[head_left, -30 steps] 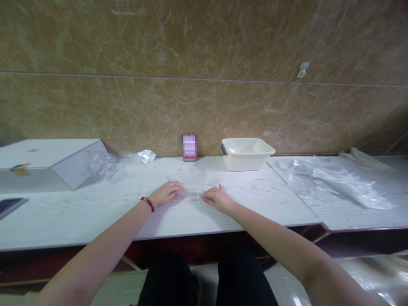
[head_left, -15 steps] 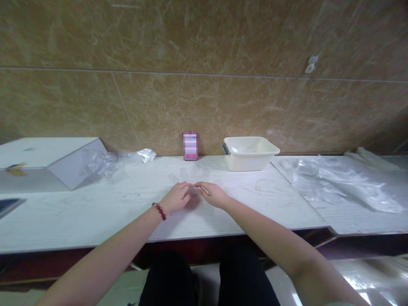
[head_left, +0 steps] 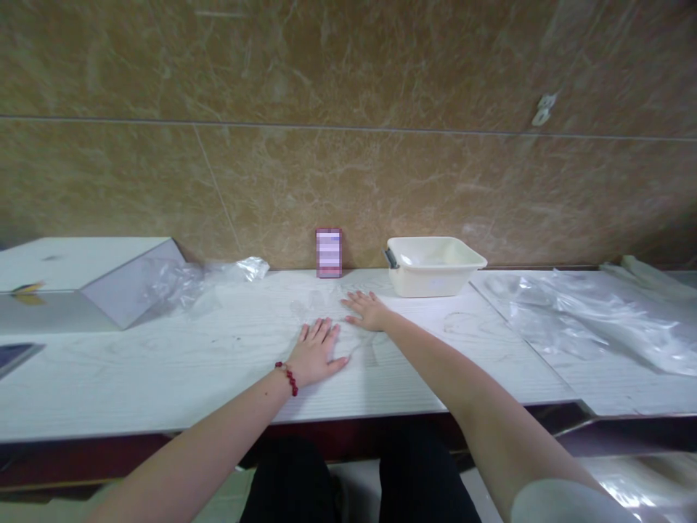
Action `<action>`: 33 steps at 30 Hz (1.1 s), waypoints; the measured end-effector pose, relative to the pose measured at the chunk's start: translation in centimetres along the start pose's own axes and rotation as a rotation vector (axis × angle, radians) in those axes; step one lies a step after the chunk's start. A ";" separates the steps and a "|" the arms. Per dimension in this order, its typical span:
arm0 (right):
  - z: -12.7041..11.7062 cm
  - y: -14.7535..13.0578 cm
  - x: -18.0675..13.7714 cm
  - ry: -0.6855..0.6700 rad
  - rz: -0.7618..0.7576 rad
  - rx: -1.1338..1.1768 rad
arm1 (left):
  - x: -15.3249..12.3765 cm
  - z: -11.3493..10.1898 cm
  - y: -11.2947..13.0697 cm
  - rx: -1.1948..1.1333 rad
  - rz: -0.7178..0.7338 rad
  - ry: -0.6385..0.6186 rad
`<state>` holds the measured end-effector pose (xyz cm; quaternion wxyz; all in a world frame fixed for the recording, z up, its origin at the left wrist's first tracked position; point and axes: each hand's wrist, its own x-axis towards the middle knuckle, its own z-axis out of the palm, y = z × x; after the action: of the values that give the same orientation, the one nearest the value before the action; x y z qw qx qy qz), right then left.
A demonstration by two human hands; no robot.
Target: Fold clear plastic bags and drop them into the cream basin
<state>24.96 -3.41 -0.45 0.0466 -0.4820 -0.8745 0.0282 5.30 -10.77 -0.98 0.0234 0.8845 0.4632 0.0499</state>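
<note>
Clear plastic film [head_left: 327, 309] lies flat on our white table [head_left: 163, 363], where our left hand [head_left: 317, 354] and right hand [head_left: 369, 310], pinching together a moment ago, now press open-palmed, apart, smoothing it.

hands [head_left: 343, 334] flat on clear bag [head_left: 327, 309], table [head_left: 163, 363]

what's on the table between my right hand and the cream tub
Nothing: in the head view, only bare white tabletop lies between the right hand and the cream tub.
</note>
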 end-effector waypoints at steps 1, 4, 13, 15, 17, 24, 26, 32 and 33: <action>-0.1 0.4 0.1 -0.016 -0.021 -0.001 | 0.0 0.0 0.0 -0.002 0.001 -0.009; -0.4 1.9 -0.2 -0.059 -0.080 -0.011 | -0.1 0.0 -0.1 -0.005 -0.003 -0.031; -0.4 3.5 -1.0 0.113 0.092 -0.014 | 1.0 -1.0 0.8 -0.014 -0.053 -0.001; 0.3 2.3 -1.2 0.129 0.035 0.014 | 1.6 -0.8 1.9 -0.002 -0.085 0.050; 1.1 1.1 -1.6 0.112 -0.021 0.028 | 2.1 -0.3 3.0 -0.002 -0.100 0.064; 0.9 1.9 -2.9 0.041 -0.058 -0.005 | 2.1 0.5 4.2 -0.018 -0.133 -0.003; 0.4 2.7 -2.6 0.027 0.010 -0.013 | 2.0 0.2 4.2 -0.021 -0.135 -0.025; 0.0 0.8 0.9 0.141 0.055 0.061 | 1.9 -0.5 4.6 -0.021 -0.142 -0.044; 0.1 0.0 1.8 0.117 0.002 0.084 | 1.9 -0.5 4.6 -0.024 -0.145 -0.041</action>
<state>23.99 -1.90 -0.46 0.1179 -0.4814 -0.8678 0.0369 10.12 -11.82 0.09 0.0473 0.8492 0.5248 0.0354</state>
